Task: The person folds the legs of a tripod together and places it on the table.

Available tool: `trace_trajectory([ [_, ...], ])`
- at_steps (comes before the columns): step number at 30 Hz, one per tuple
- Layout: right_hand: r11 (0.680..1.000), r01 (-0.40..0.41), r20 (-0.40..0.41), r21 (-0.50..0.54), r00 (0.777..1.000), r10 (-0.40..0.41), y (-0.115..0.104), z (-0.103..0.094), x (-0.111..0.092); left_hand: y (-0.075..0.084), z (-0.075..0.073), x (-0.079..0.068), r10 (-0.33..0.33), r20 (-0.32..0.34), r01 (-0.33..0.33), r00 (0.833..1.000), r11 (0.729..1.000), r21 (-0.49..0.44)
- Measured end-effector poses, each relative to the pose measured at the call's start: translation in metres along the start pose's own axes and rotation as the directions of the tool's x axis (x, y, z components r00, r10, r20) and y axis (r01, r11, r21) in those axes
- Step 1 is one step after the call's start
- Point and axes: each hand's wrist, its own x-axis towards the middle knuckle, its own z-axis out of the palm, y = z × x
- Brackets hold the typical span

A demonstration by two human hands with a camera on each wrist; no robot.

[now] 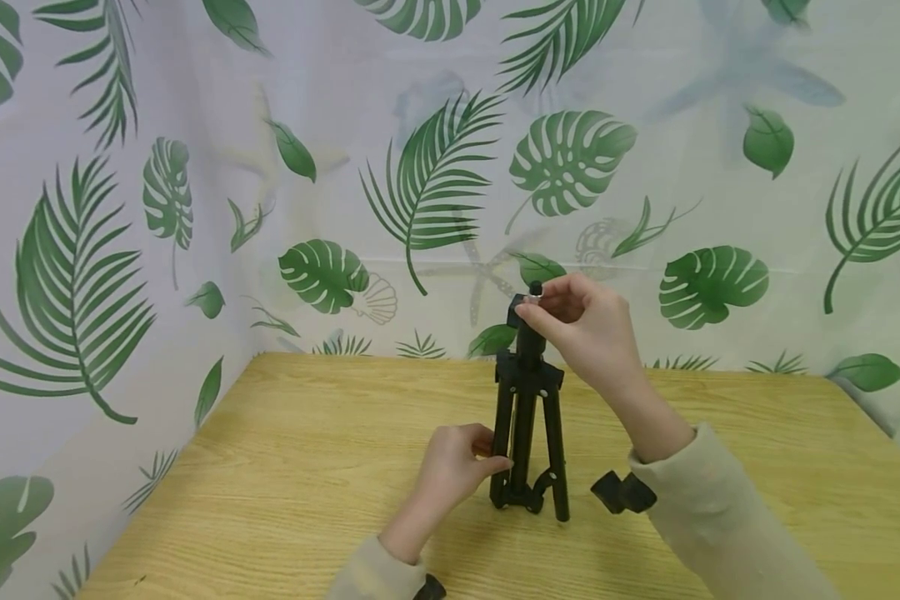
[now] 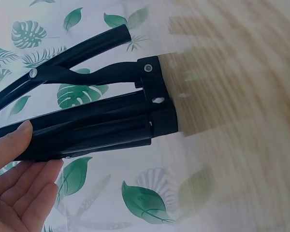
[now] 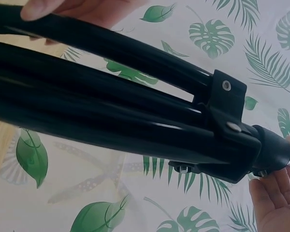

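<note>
One slender black tubular tripod, near upright along 12-to-6 line, over yellow wood-grain tabletop; contact unclear. From left hand, tripod at 1 o'clock; from right hand, 8 o'clock. Both equally near: left pinches slim black leg, right pinches black top fitting. Count: one tripod, two hands, one tabletop, at least two legs.

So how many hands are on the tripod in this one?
2. The left hand holds the black tripod low down, on its left side in the head view; the right hand grips it near the top. No others show.
</note>
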Motion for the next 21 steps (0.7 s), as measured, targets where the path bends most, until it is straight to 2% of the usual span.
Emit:
trace_trajectory([
  [14, 1.000, -0.011, 0.010, 0.012, 1.000, 0.011, 0.000, -0.002, -0.001, 0.000, 0.001, 0.002, 0.001, 0.015, -0.001, 1.000, 1.000, -0.018],
  [21, 0.999, 0.028, 0.016, 0.045, 0.999, -0.028, 0.007, -0.009, -0.013, 0.000, 0.000, 0.002, -0.024, 0.024, 0.025, 0.999, 0.999, -0.025],
])
